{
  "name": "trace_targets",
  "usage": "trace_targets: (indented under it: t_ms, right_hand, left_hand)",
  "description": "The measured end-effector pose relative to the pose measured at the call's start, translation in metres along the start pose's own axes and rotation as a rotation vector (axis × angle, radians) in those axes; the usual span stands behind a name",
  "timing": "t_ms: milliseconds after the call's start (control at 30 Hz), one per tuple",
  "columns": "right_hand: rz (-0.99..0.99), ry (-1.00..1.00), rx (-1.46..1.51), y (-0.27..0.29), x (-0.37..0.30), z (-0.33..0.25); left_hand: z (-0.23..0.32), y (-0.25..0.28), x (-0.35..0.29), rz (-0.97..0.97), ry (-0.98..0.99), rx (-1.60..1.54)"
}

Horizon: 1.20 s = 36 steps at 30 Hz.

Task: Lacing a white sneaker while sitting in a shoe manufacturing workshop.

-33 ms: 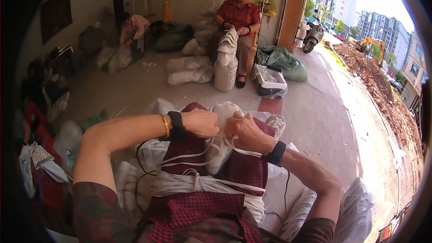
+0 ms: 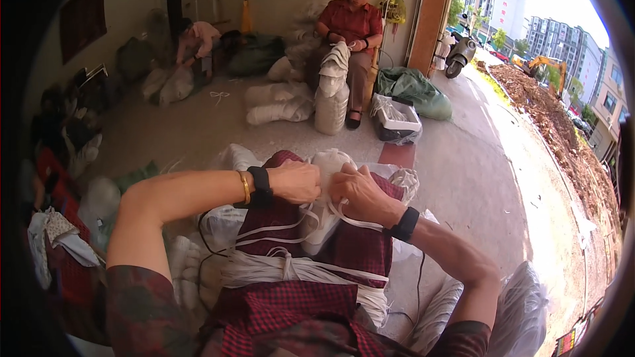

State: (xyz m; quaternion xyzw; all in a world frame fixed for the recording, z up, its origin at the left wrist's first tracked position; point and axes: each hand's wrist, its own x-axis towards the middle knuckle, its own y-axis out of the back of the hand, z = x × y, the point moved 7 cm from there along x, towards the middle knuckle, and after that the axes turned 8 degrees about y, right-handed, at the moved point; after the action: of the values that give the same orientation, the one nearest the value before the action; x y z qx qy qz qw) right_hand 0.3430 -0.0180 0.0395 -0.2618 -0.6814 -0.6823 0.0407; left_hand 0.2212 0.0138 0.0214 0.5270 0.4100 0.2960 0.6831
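A white shoe [image 2: 321, 228] rests lengthwise between my thighs, which are covered by dark red checked cloth [image 2: 360, 251]. White shoelace [image 2: 278, 228] runs out from it in loops to both sides. My left hand [image 2: 296, 182] is closed at the shoe's upper part, fingers curled in a pinch around the lace. Close beside it, my right hand [image 2: 359, 192] is also closed, with lace hanging below its fingers. The exact fingertips of both hands are partly hidden. A thick bundle of white laces [image 2: 264, 270] lies tied across my lap.
Plastic-wrapped white stacks [image 2: 522, 307] stand at my right. A red crate [image 2: 73, 277] with cloths is at left. Ahead, a seated person [image 2: 354, 20] handles a white stack [image 2: 332, 102]; a box of laces [image 2: 397, 116] sits alongside. Another person [image 2: 197, 39] bends over sacks farther back.
My hands stay almost in place at the shoe, with only a very slight shift of the left hand. Nothing has been let go or newly taken.
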Motion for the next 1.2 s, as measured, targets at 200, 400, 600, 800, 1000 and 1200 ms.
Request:
trace_targets:
  t_ms: [200,400,600,800,1000,1200]
  right_hand:
    - [0.023,0.022,-0.091,-0.003,-0.001,-0.003]
    - [-0.036,0.006,-0.166,-0.008,0.001,0.001]
    - [-0.020,0.033,-0.452,-0.011,-0.003,-0.010]
    - [-0.284,-0.141,0.047,-0.003,-0.006,0.003]
    - [-0.655,-0.269,0.253,0.000,0.014,0.020]
    - [-0.454,-0.328,-0.105,-0.015,0.006,0.023]
  left_hand:
    - [-0.004,0.003,-0.004,0.102,0.123,-0.218]
    - [-0.007,0.023,-0.006,0.268,0.237,-0.520]
    - [0.002,0.070,-0.027,0.333,-0.107,-1.221]
    - [-0.017,-0.001,-0.016,0.365,-0.070,-1.105]
    - [-0.007,-0.011,-0.016,0.330,-0.229,-1.227]
    - [-0.008,-0.019,-0.013,0.339,-0.310,-1.272]
